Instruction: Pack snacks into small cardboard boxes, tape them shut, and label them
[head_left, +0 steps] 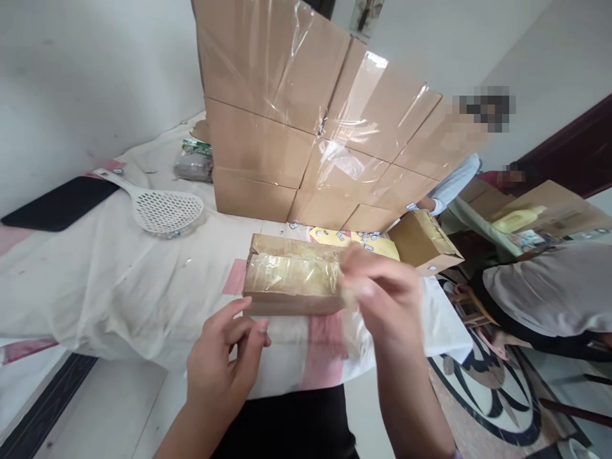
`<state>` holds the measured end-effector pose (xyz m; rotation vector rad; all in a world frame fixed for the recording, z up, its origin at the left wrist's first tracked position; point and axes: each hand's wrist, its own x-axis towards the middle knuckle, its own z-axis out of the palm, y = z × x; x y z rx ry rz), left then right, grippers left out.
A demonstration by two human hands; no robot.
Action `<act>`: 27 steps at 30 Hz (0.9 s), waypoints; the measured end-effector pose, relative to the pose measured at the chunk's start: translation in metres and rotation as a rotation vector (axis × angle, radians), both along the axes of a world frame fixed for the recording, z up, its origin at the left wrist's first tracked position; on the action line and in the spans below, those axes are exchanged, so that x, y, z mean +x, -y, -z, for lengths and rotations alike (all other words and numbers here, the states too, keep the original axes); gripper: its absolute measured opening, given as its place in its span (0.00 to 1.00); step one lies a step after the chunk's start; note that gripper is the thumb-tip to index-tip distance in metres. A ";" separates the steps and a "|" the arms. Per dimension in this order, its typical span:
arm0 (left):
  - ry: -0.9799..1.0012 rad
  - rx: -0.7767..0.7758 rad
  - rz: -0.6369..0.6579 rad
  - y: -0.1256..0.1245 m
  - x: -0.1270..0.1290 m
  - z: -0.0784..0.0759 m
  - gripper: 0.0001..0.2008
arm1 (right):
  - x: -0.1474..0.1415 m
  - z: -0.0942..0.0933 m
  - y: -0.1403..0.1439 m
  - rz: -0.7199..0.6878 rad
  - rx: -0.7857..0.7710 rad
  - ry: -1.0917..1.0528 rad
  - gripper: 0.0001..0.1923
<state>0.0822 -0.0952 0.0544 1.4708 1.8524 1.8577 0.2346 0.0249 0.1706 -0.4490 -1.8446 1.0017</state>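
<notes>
A small cardboard box with clear tape across its top lies lengthwise in front of me on the cloth-covered table. My left hand is just off the box's front left corner, its fingers bent and apart, with nothing in them. At the box's right end my right hand is pinched shut on a strip of clear tape that hangs below the fingers. That hand and strip are blurred by motion. The right end of the box is hidden behind the hand.
A tall cardboard partition stands behind the box, with yellow paper pieces at its foot. To the right is an open carton. Leftward lie a white mesh paddle and a black flat board. Other people are at right.
</notes>
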 end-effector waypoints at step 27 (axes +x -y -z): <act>-0.189 -0.303 -0.042 -0.025 -0.010 0.033 0.23 | -0.065 0.049 -0.047 0.143 0.073 -0.106 0.06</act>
